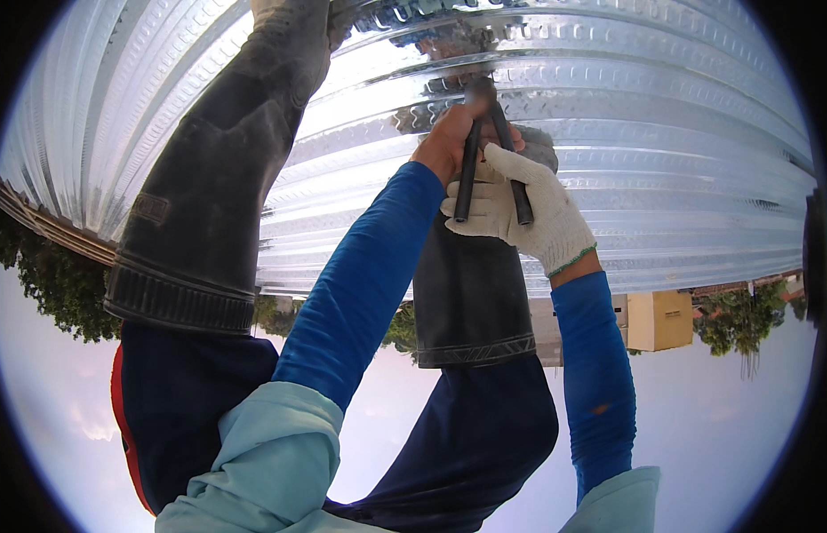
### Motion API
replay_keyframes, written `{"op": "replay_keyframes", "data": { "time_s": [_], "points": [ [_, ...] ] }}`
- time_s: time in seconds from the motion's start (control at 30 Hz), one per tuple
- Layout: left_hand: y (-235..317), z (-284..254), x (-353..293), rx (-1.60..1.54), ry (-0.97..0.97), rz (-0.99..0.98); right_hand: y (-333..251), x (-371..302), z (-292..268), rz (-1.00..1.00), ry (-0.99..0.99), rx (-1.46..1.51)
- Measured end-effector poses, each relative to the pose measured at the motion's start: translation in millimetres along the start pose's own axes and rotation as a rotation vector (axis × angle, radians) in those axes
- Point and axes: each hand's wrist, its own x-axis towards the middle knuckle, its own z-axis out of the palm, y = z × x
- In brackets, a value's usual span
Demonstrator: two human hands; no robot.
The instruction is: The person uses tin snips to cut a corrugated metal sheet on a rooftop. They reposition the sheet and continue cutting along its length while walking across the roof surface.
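Though gloved, dark slim handles (pixel 493 164).

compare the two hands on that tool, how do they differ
The right hand wears a white knit glove; the left hand is bare. The right hand wraps both dark handles of the tool low down; the left hand sits higher, nearer the ribbed metal sheet. Both have blue sleeves.

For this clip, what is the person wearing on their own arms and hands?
Both forearms are covered by snug bright blue sleeves, with loose pale blue-green cuffs of an outer shirt at the lower edge. The right hand wears a white knitted work glove with a thin green band at the wrist. The left hand is ungloved.
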Motion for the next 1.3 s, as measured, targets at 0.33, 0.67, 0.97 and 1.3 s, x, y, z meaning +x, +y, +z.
{"op": "replay_keyframes", "data": {
  "time_s": [0.33, 0.67, 0.97, 1.3],
  "points": [
    [-1, -13, 19, -0.003, -0.123, 0.016, -1, 21, 5, -0.022, 0.030, 0.124],
    [9, -9, -1, 0.088, -0.100, -0.022, 12, 36, 14, -0.075, 0.129, 0.040],
    [-9, -28, 0, 0.068, -0.116, 0.055, -1, 12, 10, 0.001, 0.178, -0.216],
    [-14, -32, 23, 0.166, 0.008, 0.134, -18, 7, 1, -0.045, 0.258, -0.420]
  ]
}}
